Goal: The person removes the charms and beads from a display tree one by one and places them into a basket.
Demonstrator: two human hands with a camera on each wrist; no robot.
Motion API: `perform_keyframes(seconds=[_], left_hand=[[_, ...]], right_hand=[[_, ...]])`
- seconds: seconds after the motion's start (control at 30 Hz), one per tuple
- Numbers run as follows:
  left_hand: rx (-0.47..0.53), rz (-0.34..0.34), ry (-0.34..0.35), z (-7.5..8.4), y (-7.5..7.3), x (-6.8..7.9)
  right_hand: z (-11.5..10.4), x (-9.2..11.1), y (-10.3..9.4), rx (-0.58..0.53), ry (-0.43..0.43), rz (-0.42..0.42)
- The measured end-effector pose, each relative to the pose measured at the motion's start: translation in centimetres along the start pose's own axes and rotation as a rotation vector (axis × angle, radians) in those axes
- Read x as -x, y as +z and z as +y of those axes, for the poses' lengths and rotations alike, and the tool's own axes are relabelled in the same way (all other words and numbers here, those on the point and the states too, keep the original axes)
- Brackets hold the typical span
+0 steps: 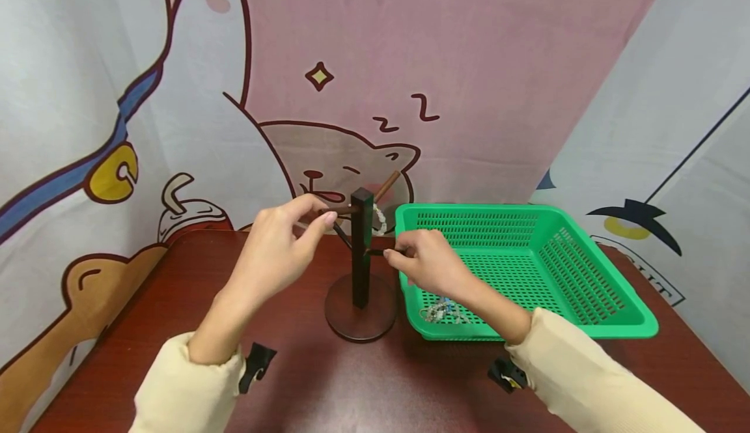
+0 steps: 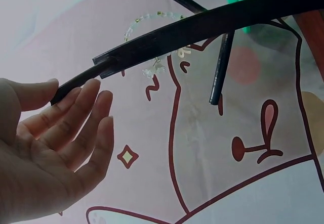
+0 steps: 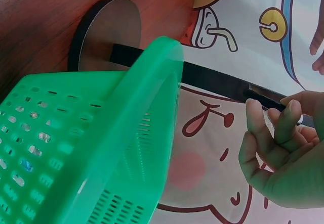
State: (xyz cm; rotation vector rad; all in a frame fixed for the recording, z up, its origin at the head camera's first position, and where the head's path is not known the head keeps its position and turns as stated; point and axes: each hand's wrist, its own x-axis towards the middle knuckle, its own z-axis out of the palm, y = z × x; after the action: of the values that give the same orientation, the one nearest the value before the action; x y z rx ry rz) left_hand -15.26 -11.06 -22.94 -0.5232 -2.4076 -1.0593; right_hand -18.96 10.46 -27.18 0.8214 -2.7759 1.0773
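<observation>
A dark wooden stand (image 1: 361,264) with a round base (image 1: 346,316) and several side pegs stands upright on the table. My left hand (image 1: 281,244) pinches the upper left peg (image 2: 83,80) between thumb and fingers, its other fingers loosely bent in the left wrist view. On the opposite side, my right hand (image 1: 430,264) pinches the tip of a lower peg (image 1: 377,252) that points right. A pale beaded bracelet (image 1: 382,219) hangs behind the post, near the raised brown peg (image 1: 388,185). Another dark peg (image 2: 221,72) is unheld in the left wrist view.
Right of the stand sits a green perforated plastic basket (image 1: 635,303), its left side close to the base. Several beaded pieces (image 1: 443,310) lie in its near left corner. Behind the reddish-brown table (image 1: 293,381) hangs a cartoon-printed cloth (image 1: 492,94).
</observation>
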Motion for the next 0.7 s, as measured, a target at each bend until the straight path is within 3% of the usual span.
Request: perform_keyframes(seconds=[0.47,0.7], left_hand=[[0.01,-0.03,-0.005,-0.5,-0.4,-0.4],[0.006,-0.051,-0.021,-0.7,-0.4,-0.5]], right_hand=[[0.1,0.2,-0.5,-0.012,-0.029,-0.106],[0.2,0.0,-1.8,-0.057,0.019,-0.164]])
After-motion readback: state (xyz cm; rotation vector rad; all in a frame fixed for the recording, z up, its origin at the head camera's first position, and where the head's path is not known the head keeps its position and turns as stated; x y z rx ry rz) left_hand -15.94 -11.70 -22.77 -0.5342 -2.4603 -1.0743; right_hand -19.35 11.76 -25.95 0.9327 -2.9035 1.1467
